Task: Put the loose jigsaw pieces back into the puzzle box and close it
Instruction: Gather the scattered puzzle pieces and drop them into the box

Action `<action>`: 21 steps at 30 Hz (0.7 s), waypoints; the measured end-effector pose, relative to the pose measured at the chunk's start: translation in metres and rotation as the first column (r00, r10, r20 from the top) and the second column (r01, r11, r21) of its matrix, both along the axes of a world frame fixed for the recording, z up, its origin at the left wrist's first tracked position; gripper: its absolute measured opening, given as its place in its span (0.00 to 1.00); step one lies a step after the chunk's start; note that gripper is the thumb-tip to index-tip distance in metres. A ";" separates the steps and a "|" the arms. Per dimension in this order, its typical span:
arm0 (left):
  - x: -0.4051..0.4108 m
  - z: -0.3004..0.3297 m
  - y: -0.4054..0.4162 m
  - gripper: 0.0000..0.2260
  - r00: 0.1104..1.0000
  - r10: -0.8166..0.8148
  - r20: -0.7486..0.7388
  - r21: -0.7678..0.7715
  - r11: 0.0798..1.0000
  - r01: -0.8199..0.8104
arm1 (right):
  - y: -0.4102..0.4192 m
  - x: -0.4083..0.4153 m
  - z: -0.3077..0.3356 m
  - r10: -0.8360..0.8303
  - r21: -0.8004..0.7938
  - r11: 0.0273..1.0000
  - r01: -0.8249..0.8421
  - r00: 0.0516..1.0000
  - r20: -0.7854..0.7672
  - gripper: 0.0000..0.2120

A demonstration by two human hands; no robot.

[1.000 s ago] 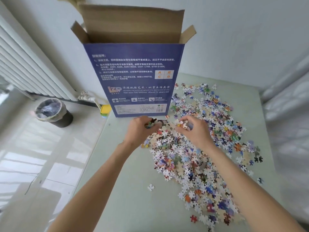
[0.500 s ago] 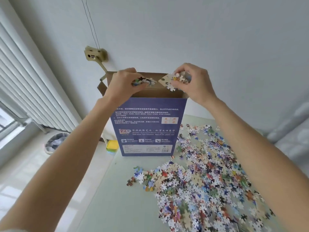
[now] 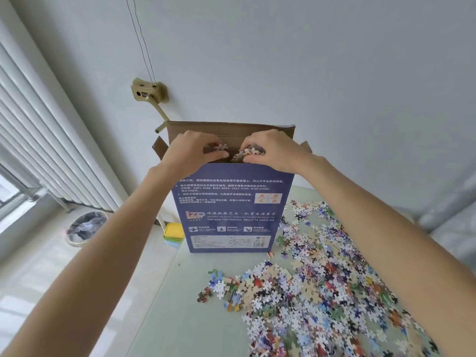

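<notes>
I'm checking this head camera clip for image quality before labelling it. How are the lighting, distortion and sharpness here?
Head view: soft daylight from the window side at left, no harsh shadows; pale glare on the floor. Wide-angle bending curves the radiator and stretches both forearms. The puzzle box print is mostly legible; the left hand, right hand and loose pieces look slightly soft.

- We see the puzzle box [image 3: 233,210] standing upright at the back of the table [image 3: 185,318], its top open.
- Both our hands are over its opening, the left hand [image 3: 192,152] beside the right hand [image 3: 273,150], each holding pieces.
- The loose pieces [image 3: 322,287] lie on the table before the box and to its right.
- A bin [image 3: 86,229] stands on the floor, to the left of the table.
</notes>
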State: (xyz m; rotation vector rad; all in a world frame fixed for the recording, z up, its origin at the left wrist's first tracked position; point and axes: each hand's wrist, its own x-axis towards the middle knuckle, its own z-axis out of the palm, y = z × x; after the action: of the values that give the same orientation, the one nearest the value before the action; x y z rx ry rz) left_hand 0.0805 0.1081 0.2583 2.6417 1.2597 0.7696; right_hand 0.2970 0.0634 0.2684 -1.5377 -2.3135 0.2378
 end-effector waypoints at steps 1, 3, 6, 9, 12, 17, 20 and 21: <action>-0.001 -0.002 -0.001 0.13 1.000 -0.005 0.008 0.002 1.000 0.005 | 0.001 0.000 -0.001 -0.004 0.001 1.000 0.004 1.000 -0.002 0.10; -0.003 -0.006 -0.003 0.11 0.999 -0.020 0.042 -0.009 1.000 0.021 | 0.001 -0.001 -0.001 -0.009 0.023 1.000 0.010 1.000 -0.017 0.11; -0.007 -0.010 -0.011 0.08 0.991 -0.024 0.135 -0.057 0.998 0.032 | 0.002 -0.003 0.001 -0.005 0.084 0.996 0.010 0.998 -0.060 0.11; -0.010 -0.014 -0.015 0.07 0.989 -0.005 0.148 -0.072 0.997 0.015 | 0.004 -0.007 0.002 -0.004 0.107 0.994 0.008 0.999 -0.043 0.06; -0.010 -0.016 -0.017 0.09 0.993 0.006 0.117 -0.049 0.999 -0.001 | 0.004 -0.012 -0.001 0.014 0.101 0.995 -0.011 0.999 -0.035 0.02; -0.010 -0.020 -0.014 0.11 0.999 0.004 0.035 0.034 0.999 -0.005 | 0.001 -0.014 -0.003 0.008 0.087 0.996 -0.001 0.997 -0.077 0.03; -0.010 -0.020 -0.013 0.08 0.992 -0.025 0.127 0.027 0.999 0.022 | -0.003 -0.014 -0.005 -0.013 0.092 0.996 0.019 0.998 -0.062 0.04; -0.010 -0.018 -0.013 0.08 0.986 -0.039 0.162 0.039 0.999 0.033 | -0.005 -0.014 -0.005 -0.022 0.106 0.994 0.028 0.998 -0.057 0.05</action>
State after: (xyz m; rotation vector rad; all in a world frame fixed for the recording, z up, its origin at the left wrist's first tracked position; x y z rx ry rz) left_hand 0.0707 0.0953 0.2403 2.5605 1.1635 0.9885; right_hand 0.2828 0.0582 0.2633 -1.4883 -2.2248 0.1461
